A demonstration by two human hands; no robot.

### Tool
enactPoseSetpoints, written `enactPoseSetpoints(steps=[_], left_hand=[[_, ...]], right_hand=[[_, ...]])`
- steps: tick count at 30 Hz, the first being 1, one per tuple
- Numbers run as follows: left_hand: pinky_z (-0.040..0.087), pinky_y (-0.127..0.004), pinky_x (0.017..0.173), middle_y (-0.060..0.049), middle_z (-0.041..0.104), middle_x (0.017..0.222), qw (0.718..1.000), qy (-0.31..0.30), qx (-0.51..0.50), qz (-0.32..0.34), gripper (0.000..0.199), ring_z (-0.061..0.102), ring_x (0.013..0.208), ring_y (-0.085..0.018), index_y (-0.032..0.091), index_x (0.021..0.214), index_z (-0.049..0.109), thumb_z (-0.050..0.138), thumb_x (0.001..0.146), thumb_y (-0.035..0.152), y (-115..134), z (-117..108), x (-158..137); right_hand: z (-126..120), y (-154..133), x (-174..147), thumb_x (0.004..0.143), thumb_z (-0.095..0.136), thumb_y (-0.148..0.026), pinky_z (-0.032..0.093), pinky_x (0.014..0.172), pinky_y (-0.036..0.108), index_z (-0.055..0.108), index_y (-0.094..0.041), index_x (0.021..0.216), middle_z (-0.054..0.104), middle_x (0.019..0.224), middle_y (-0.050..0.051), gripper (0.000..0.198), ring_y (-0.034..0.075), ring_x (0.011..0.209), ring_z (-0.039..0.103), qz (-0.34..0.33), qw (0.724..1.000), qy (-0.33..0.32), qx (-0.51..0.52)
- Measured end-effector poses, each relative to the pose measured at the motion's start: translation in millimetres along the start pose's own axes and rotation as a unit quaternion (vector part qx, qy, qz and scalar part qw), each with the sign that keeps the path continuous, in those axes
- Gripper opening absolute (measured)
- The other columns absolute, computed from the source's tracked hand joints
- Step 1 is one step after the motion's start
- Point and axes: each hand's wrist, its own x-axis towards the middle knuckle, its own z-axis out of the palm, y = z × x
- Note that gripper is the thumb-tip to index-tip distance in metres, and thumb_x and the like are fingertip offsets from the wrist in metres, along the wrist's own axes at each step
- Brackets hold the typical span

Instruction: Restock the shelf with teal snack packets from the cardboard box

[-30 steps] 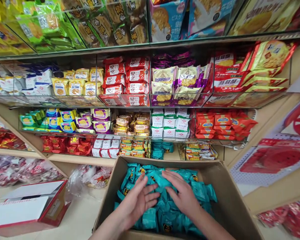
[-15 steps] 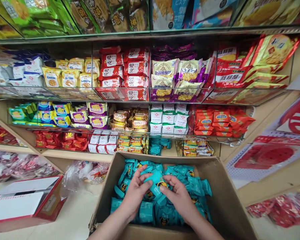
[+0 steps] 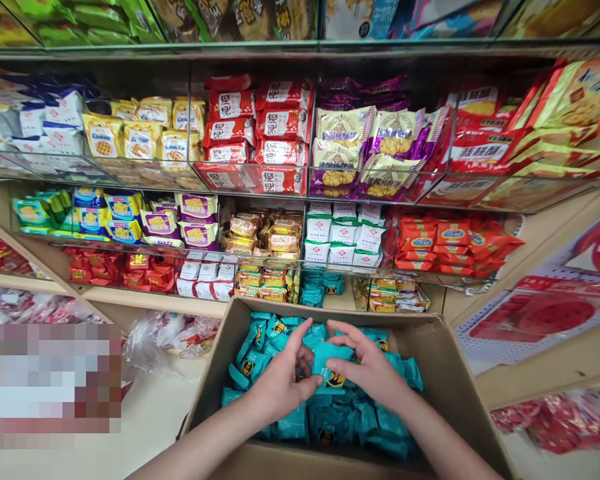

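Note:
Between my hands, above an open cardboard box [image 3: 453,387], is a small teal snack packet [image 3: 325,367] with a black and yellow emblem. My right hand [image 3: 367,367] grips it, thumb across the front and fingers behind the upper edge. At the packet's left side is my left hand [image 3: 287,380], fingers curled and thumb tip against its lower corner. More teal packets [image 3: 325,427] fill the box below, partly covered by my hands and forearms.
Past the box's far edge, a few teal packets [image 3: 313,291] lie in a low shelf compartment. Glass-fronted shelves [image 3: 310,190] of wrapped snacks rise above. Plastic-wrapped goods [image 3: 180,333] lie at left on the floor level, near a blurred-out patch. Red packs [image 3: 545,313] hang at right.
The packet has turned more upright and shifted slightly right. My left fingers have curled in at its side, while my right hand has moved further over it. The view has tilted slightly.

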Motion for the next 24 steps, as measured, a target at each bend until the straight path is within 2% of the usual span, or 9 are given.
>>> enactPoseSetpoints(steps=[3,6,8,10,12,14,18,21,24], left_hand=[[0.045,-0.030,0.080,-0.005,0.055,0.099,0.992,0.019,0.110,0.056,0.062,0.054,0.088,-0.016,0.024,0.135,0.023,0.051,0.080,0.025,6,-25,8],[0.033,-0.041,0.098,-0.009,0.050,0.119,0.927,0.122,0.340,0.095,0.038,0.042,0.113,-0.024,0.021,0.118,0.048,0.048,0.081,0.027,-4,-70,21],[0.030,-0.047,0.098,-0.013,0.043,0.126,0.866,0.201,0.456,0.038,0.038,0.036,0.119,-0.030,0.019,0.117,0.051,0.048,0.080,0.028,-20,-100,32],[0.034,-0.047,0.095,-0.016,0.041,0.127,0.840,0.234,0.488,-0.046,0.048,0.038,0.118,-0.032,0.016,0.123,0.045,0.050,0.079,0.032,-38,-123,43],[0.038,-0.041,0.094,-0.016,0.045,0.123,0.854,0.222,0.463,-0.090,0.057,0.044,0.114,-0.029,0.014,0.128,0.038,0.051,0.077,0.035,-54,-136,51],[0.041,-0.034,0.091,-0.013,0.051,0.117,0.880,0.203,0.421,-0.087,0.059,0.049,0.108,-0.024,0.014,0.127,0.037,0.053,0.075,0.035,-65,-139,55],[0.045,-0.029,0.082,-0.007,0.059,0.102,0.900,0.210,0.376,-0.073,0.043,0.056,0.095,-0.021,0.016,0.112,0.047,0.053,0.074,0.035,-70,-135,54],[0.045,-0.028,0.075,-0.005,0.059,0.093,0.898,0.208,0.380,-0.078,0.032,0.057,0.089,-0.020,0.018,0.100,0.050,0.053,0.073,0.033,-69,-133,51],[0.045,-0.027,0.073,-0.005,0.058,0.091,0.896,0.204,0.385,-0.083,0.024,0.056,0.086,-0.019,0.018,0.094,0.051,0.051,0.072,0.029,-68,-134,51]], right_hand=[[-21,-10,8,0.073,0.058,-0.036,0.043,0.077,0.031,0.060,-0.019,0.088,0.063,0.088,0.002,0.023,0.019,0.085,0.057,-0.017,0.991,-0.014,-0.133],[-47,-7,23,0.075,0.054,-0.038,0.045,0.074,0.031,0.055,-0.019,0.093,0.062,0.088,0.004,0.026,0.019,0.082,0.057,-0.049,0.980,0.090,-0.173],[-63,-2,39,0.076,0.050,-0.039,0.046,0.075,0.033,0.051,-0.018,0.100,0.061,0.093,0.006,0.031,0.020,0.085,0.057,-0.064,0.965,0.155,-0.201],[-74,1,56,0.077,0.047,-0.037,0.045,0.079,0.036,0.049,-0.018,0.107,0.061,0.098,0.009,0.035,0.022,0.090,0.057,-0.070,0.945,0.181,-0.263],[-78,-1,70,0.078,0.044,-0.035,0.043,0.081,0.038,0.050,-0.016,0.109,0.060,0.102,0.010,0.037,0.023,0.093,0.056,-0.074,0.930,0.171,-0.316],[-77,-6,80,0.077,0.045,-0.033,0.043,0.082,0.038,0.051,-0.016,0.110,0.061,0.103,0.010,0.037,0.024,0.095,0.055,-0.079,0.920,0.161,-0.348],[-71,-11,85,0.077,0.047,-0.024,0.040,0.086,0.035,0.052,-0.016,0.114,0.060,0.105,0.008,0.038,0.023,0.099,0.051,-0.067,0.888,0.109,-0.442],[-70,0,97,0.076,0.049,-0.015,0.038,0.087,0.034,0.058,-0.015,0.104,0.059,0.103,0.010,0.030,0.023,0.098,0.052,-0.002,0.858,0.022,-0.512],[-68,24,128,0.068,0.057,-0.007,0.042,0.078,0.033,0.061,-0.012,0.090,0.062,0.087,0.012,0.023,0.023,0.085,0.057,0.071,0.851,0.006,-0.521]])
